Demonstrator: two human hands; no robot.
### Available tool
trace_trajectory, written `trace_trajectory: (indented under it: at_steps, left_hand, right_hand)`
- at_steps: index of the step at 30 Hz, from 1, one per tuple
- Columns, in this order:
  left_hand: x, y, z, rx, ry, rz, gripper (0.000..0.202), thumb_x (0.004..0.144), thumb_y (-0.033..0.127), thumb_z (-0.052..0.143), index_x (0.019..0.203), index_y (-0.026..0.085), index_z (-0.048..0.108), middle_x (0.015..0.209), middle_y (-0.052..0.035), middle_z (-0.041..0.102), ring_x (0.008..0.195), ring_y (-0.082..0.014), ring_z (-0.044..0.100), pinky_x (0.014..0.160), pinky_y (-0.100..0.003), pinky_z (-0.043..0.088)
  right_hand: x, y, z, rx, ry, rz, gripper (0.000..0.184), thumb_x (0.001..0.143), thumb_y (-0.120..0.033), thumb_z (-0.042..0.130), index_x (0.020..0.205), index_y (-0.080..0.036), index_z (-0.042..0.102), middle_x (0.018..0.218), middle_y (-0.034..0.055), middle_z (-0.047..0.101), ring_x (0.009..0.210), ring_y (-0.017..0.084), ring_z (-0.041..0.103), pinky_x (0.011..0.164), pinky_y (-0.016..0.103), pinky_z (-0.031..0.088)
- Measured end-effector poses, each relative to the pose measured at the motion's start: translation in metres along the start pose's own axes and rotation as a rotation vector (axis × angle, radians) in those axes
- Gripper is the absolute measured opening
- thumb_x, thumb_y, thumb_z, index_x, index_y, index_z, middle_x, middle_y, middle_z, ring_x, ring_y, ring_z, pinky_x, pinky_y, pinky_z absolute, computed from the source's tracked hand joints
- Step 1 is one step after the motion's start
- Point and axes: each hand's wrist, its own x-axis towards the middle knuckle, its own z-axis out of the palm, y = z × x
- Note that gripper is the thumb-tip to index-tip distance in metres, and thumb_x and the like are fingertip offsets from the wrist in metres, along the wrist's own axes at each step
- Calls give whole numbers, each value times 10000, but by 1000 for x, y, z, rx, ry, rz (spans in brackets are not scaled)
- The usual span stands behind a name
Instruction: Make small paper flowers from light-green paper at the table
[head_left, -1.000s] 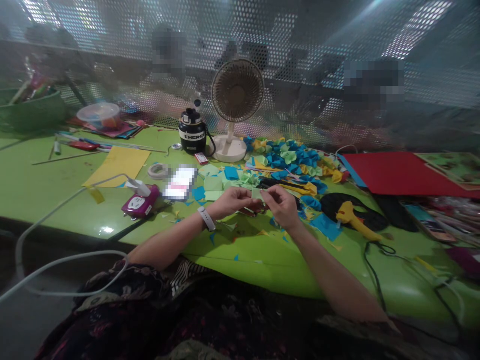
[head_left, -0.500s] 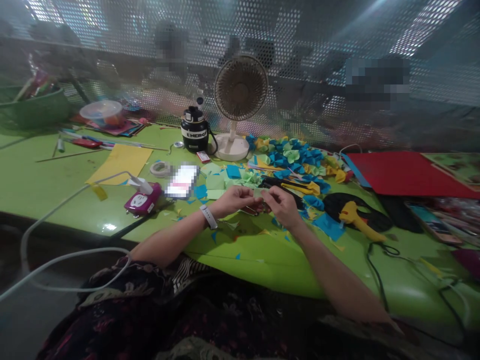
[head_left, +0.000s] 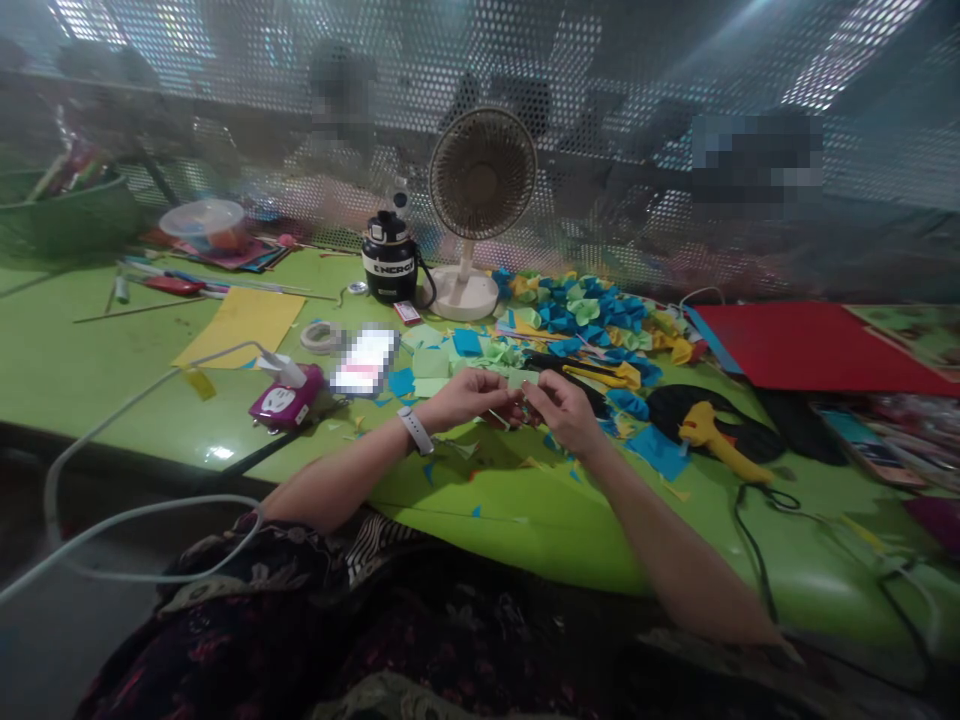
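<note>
A small piece of light green paper [head_left: 523, 379] is pinched between my two hands above the table's front part. My left hand [head_left: 478, 397], with a white watch on its wrist, grips the paper's left side. My right hand [head_left: 564, 408] has its thumb and fingers closed on the right side. Under the fingers a thin light-coloured tool shows in part; its kind is not clear. Just behind lie light green paper squares [head_left: 431, 362] and a blue square [head_left: 466, 343]. A heap of folded blue, yellow and green paper pieces [head_left: 581, 310] spreads behind my right hand.
A desk fan [head_left: 482, 185] and a black flask [head_left: 389, 262] stand at the back. Left are a lit phone [head_left: 365, 361], a tape roll [head_left: 321, 337] and a purple power socket [head_left: 286, 396] with a cable. A yellow glue gun [head_left: 712, 437] and red sheets [head_left: 817, 345] lie right.
The green paper shows a little more of its face between my fingers. Both hands keep almost the same place, and the things on the table have not moved.
</note>
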Motion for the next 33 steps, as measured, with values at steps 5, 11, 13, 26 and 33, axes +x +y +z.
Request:
trace_trajectory:
  at_steps: [5, 11, 13, 26, 33]
  left_hand:
    - [0, 0, 0, -24, 5, -10, 393, 750, 467, 770, 754, 113, 599, 800, -103, 734, 703, -145, 712, 648, -261, 566]
    - [-1, 1, -1, 8, -79, -21, 426, 726, 485, 785, 704, 111, 582, 772, -103, 734, 685, -146, 715, 664, -270, 577]
    - [-2, 2, -1, 21, -106, -40, 441, 713, 501, 790, 709, 107, 590, 765, -100, 734, 675, -144, 714, 661, -269, 579]
    - [-3, 4, 1, 73, -9, -55, 446, 710, 531, 783, 766, 117, 630, 831, -112, 755, 778, -187, 739, 581, -223, 552]
    - [2, 15, -13, -51, 405, 213, 404, 707, 491, 801, 787, 129, 640, 787, -82, 759, 697, -141, 725, 623, -219, 555]
  right_hand:
    - [0, -1, 1, 17, -27, 45, 486, 798, -662, 616, 670, -237, 418, 490, -66, 466, 439, 104, 426, 447, 251, 339]
    - [1, 1, -2, 25, -7, 61, 461, 860, -642, 543, 680, -226, 464, 478, -57, 497, 438, 105, 456, 468, 248, 358]
    - [1, 2, -4, 15, 5, 39, 440, 875, -617, 542, 688, -224, 478, 470, -61, 490, 429, 104, 455, 469, 249, 358]
    - [0, 0, -3, -45, -11, -24, 444, 855, -616, 575, 671, -220, 495, 501, -53, 509, 437, 102, 468, 472, 245, 387]
    - [15, 10, -32, 88, 297, -2, 417, 856, -595, 574, 677, -224, 507, 494, -54, 493, 401, 98, 444, 432, 238, 376]
